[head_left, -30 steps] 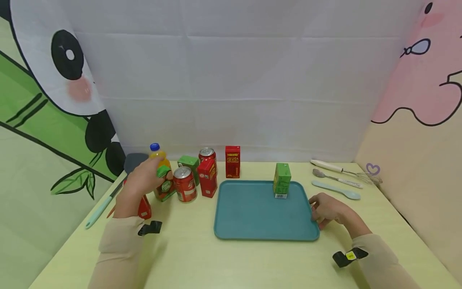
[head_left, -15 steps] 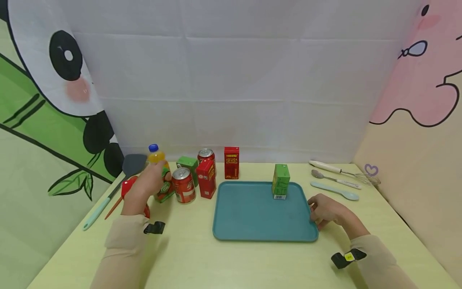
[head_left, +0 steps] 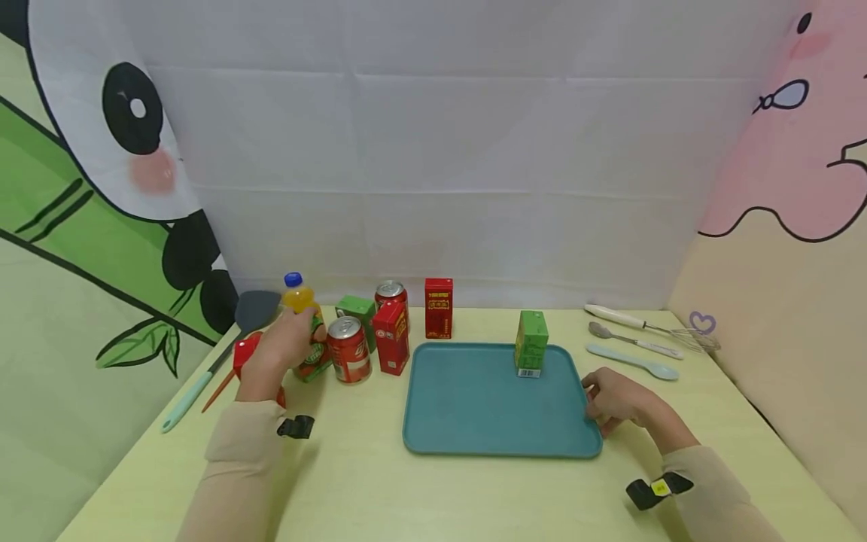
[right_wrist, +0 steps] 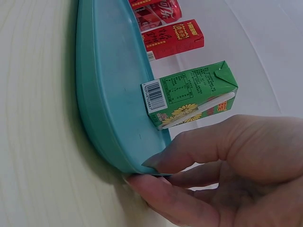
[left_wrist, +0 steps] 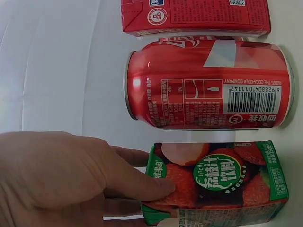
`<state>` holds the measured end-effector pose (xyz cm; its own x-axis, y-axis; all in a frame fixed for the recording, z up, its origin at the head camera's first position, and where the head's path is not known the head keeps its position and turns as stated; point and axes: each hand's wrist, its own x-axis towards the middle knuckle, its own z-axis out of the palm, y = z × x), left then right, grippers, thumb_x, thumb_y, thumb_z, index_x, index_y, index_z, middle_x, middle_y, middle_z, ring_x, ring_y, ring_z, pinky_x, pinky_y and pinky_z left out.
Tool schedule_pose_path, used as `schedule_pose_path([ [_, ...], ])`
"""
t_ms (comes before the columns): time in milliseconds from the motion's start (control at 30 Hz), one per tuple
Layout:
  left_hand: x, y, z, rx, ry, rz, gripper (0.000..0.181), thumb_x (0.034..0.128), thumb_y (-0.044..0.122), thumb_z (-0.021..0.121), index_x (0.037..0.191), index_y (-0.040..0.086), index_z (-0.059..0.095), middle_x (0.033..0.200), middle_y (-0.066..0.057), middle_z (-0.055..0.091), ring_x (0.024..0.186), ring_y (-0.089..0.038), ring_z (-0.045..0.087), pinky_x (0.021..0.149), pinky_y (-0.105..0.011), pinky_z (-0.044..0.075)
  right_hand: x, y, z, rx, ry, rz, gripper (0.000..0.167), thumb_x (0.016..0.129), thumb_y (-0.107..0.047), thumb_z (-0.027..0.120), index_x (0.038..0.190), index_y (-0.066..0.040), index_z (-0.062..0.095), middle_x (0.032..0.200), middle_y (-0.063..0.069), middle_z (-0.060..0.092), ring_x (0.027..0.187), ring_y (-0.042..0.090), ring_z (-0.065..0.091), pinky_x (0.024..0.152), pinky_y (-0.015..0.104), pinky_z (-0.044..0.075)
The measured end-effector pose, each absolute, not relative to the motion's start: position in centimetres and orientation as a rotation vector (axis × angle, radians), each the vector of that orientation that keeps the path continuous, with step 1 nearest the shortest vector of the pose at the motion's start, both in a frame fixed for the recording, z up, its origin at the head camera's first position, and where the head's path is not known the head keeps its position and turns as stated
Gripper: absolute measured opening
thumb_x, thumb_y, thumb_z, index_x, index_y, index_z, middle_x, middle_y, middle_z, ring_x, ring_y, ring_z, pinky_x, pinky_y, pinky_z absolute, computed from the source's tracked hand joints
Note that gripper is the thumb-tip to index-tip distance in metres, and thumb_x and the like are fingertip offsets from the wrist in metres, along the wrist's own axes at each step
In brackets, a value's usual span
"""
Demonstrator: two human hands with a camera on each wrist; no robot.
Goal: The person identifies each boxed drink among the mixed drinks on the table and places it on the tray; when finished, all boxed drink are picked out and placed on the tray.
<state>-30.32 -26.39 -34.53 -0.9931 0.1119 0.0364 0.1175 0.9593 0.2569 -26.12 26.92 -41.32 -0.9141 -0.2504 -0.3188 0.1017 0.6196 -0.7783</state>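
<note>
In the head view the left hand is at the litchi juice box, left of a red can. The left wrist view has its thumb on the near face of the litchi box, with the other fingers behind the top end; the hand grips it. The right hand pinches the right rim of the blue tray; in the right wrist view thumb and forefinger of that hand hold the rim. A green carton stands upright at the tray's back right.
Behind the left hand stands an orange drink bottle. Another green box, a second can and red boxes stand nearby. A spatula lies at left; a whisk and spoons lie at right.
The left hand has moved slightly right and down, from above the litchi box to a grip on its top. The right hand keeps its place on the tray rim.
</note>
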Motion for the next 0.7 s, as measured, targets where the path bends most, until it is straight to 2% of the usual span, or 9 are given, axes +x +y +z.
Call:
schedule_pose_path([
  [167, -30.48, -25.98, -34.43, -0.223, -3.063, -0.397, 0.051, 0.0886, -0.011, 0.066, 0.135, -0.008, 0.045, 0.121, -0.03, 0.056, 0.106, -0.045, 0.056, 0.094, -0.06, 0.049, -26.07, 27.3, -41.19, -0.12, 2.443, -1.218, 0.065, 0.079, 0.013, 0.063, 0.136, 0.025, 0.036, 0.093, 0.018, 0.048, 0.074, 0.026, 0.059, 0.059, 0.043, 0.06],
  [433, -30.52, -25.94, -34.27, -0.228, -3.079, -0.425, 0.057, 0.0877, -0.012, 0.065, 0.139, -0.008, 0.043, 0.127, -0.032, 0.052, 0.11, -0.047, 0.053, 0.096, -0.061, 0.047, -26.14, 27.32, -41.24, -0.124, 2.444, -1.225, 0.064, 0.078, 0.013, 0.063, 0.135, 0.025, 0.036, 0.093, 0.018, 0.047, 0.075, 0.026, 0.059, 0.059, 0.043, 0.06],
  [700, -30.43, -26.49, -34.27, -0.254, -3.043, -0.35, 0.059, 0.0854, -0.009, 0.069, 0.141, -0.003, 0.049, 0.129, -0.031, 0.054, 0.115, -0.05, 0.052, 0.089, -0.062, 0.05, -26.02, 27.15, -41.44, -0.138, 2.427, -1.245, 0.064, 0.078, 0.013, 0.062, 0.135, 0.026, 0.036, 0.092, 0.018, 0.048, 0.075, 0.026, 0.059, 0.06, 0.043, 0.06],
])
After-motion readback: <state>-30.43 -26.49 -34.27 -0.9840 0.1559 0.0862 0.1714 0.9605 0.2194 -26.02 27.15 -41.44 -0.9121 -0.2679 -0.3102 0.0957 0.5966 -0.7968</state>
